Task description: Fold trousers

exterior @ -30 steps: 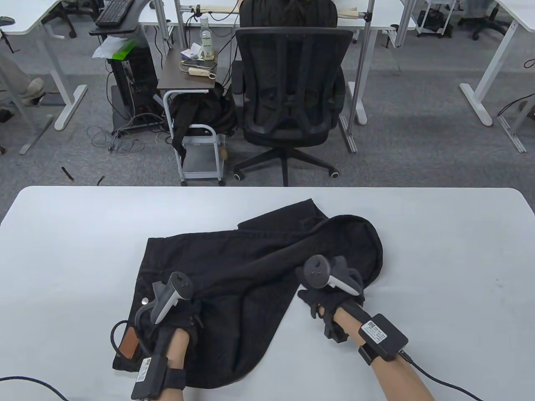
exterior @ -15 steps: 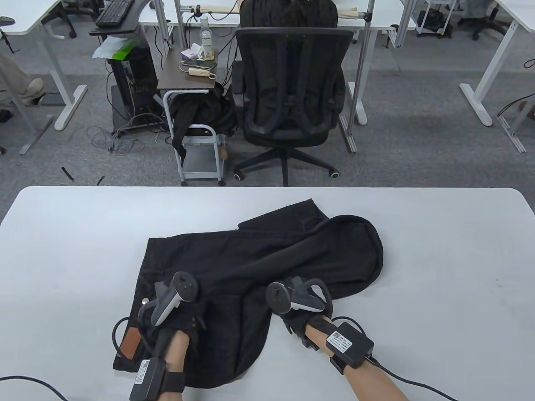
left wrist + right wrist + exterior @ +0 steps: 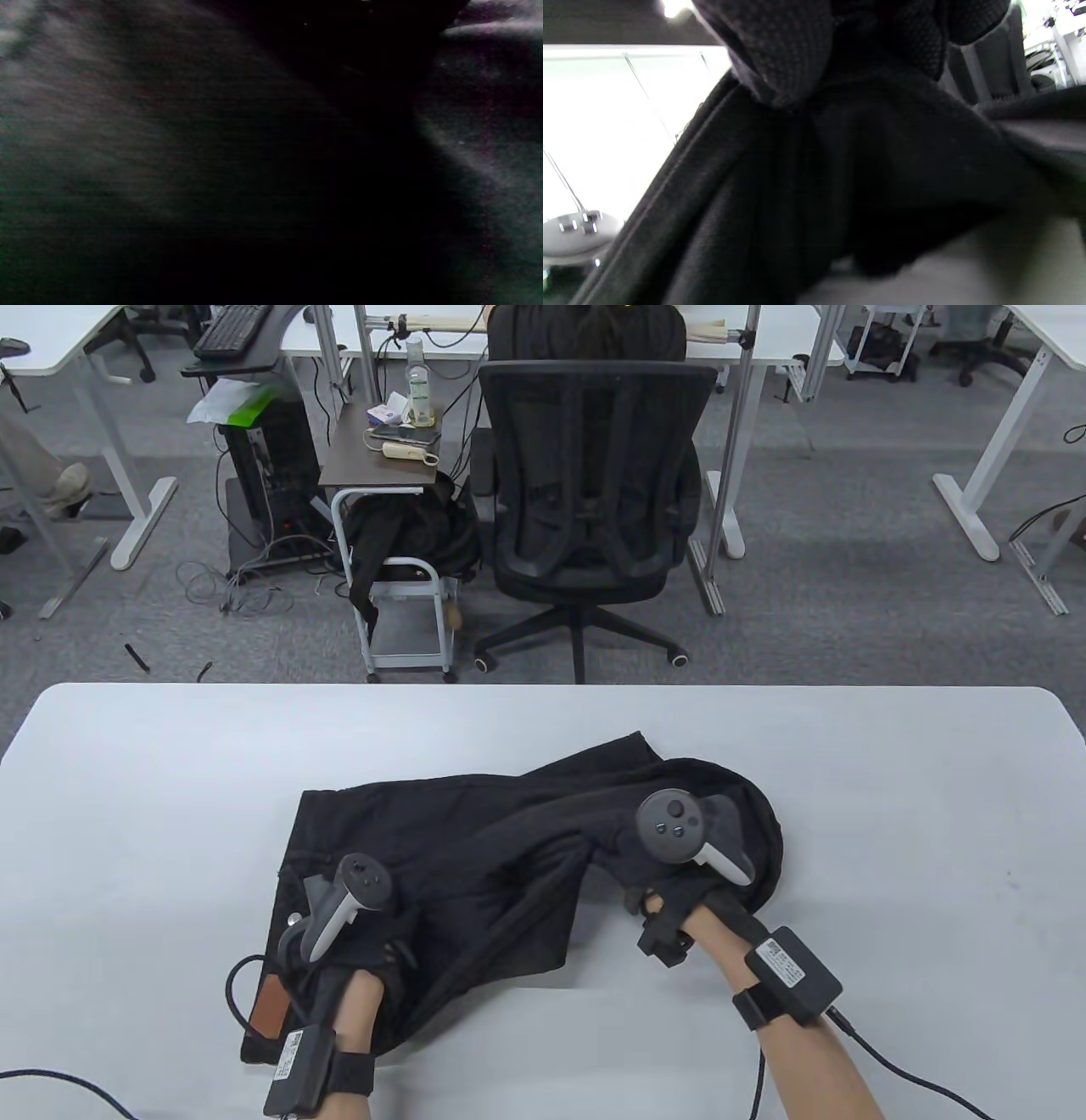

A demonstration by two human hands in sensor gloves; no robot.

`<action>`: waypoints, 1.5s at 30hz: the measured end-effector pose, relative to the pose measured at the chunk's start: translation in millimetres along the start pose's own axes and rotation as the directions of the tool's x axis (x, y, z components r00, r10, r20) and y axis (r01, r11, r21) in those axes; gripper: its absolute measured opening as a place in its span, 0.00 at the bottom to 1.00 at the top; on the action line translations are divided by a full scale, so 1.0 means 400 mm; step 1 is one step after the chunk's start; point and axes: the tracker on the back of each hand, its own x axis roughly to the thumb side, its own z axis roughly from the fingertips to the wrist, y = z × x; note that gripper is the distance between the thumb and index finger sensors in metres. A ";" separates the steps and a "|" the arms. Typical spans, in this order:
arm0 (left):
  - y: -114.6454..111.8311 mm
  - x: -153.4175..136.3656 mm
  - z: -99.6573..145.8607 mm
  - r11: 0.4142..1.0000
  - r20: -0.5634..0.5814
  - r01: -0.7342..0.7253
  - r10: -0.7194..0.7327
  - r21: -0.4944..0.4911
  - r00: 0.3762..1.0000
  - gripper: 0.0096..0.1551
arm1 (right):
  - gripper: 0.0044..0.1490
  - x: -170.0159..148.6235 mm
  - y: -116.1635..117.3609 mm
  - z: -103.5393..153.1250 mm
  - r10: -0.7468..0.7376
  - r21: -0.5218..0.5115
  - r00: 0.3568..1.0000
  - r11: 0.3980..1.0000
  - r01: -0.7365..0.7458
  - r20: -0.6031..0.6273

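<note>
Two hands are on the trousers [image 3: 475, 848], but only one plainly has cloth. The right hand [image 3: 670, 891] is lifted off the table [image 3: 891, 831], and in the right wrist view its gloved fingers [image 3: 780, 51] are curled over a bunched ridge of black fabric that hangs away below them, so I judge it pinches a raised fold of one leg. Just leftward from that grip the cloth stretches in taut creases down to the left hand [image 3: 356, 950], which rests on the waist end near the brown patch [image 3: 270, 1005]; whether its fingers are flat or curled I cannot tell, since the tracker hides them and the left wrist view shows only dark cloth.

Beyond the right grip, on its far side, the rest of the legs lies heaped in a rounded loop, with one hem poking out toward the far table edge.

Risks, as I judge them: the pinch may hold just one layer, so the under layer lags and the fold lands crooked. If the left hand presses too lightly, the pull could drag the waist sideways. The far heap may ride along and trap wrinkles inside the fold.
</note>
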 end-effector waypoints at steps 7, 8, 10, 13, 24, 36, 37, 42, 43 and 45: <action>0.014 -0.028 0.002 1.000 -0.067 0.000 0.000 0.004 0.998 0.42 | 0.27 0.005 -0.033 0.141 0.236 0.166 0.972 0.957 -0.236 0.021; 0.013 -0.030 0.001 1.000 -0.073 0.014 -0.013 0.003 0.997 0.42 | 0.27 -0.001 -0.001 0.164 0.274 0.252 0.961 0.929 -0.270 0.017; 0.010 -0.031 -0.001 0.999 -0.072 0.031 -0.030 0.011 0.997 0.43 | 0.28 -0.021 0.068 0.196 0.326 0.410 0.945 0.863 -0.295 -0.006; 0.005 -0.028 -0.004 0.998 -0.065 0.058 -0.056 0.033 0.996 0.42 | 0.33 -0.068 0.148 0.224 0.379 0.618 0.924 0.737 -0.274 -0.042; -0.021 0.053 0.034 0.993 0.079 0.115 -0.117 0.036 0.990 0.45 | 0.39 -0.192 0.180 0.147 0.232 0.470 0.929 0.880 -0.074 -0.288; -0.080 0.084 0.015 0.980 0.100 0.190 -0.184 -0.063 0.978 0.45 | 0.51 -0.291 0.216 0.009 0.175 0.286 0.886 0.957 -0.051 -0.429; -0.080 0.083 0.013 0.980 0.100 0.191 -0.185 -0.059 0.978 0.45 | 0.52 -0.287 0.226 -0.005 0.172 0.290 0.882 0.956 -0.042 -0.439; -0.080 0.079 0.006 0.981 0.089 0.188 -0.183 -0.053 0.979 0.45 | 0.51 -0.253 0.275 -0.046 0.389 0.328 0.804 0.909 -0.257 -0.450; -0.078 0.076 0.004 0.982 0.086 0.181 -0.176 -0.052 0.981 0.45 | 0.51 -0.239 0.275 -0.052 0.431 0.336 0.795 0.892 -0.302 -0.427; -0.074 0.070 -0.001 0.984 0.070 0.170 -0.166 -0.055 0.984 0.45 | 0.45 -0.224 0.270 -0.053 0.458 0.299 0.800 0.883 -0.361 -0.387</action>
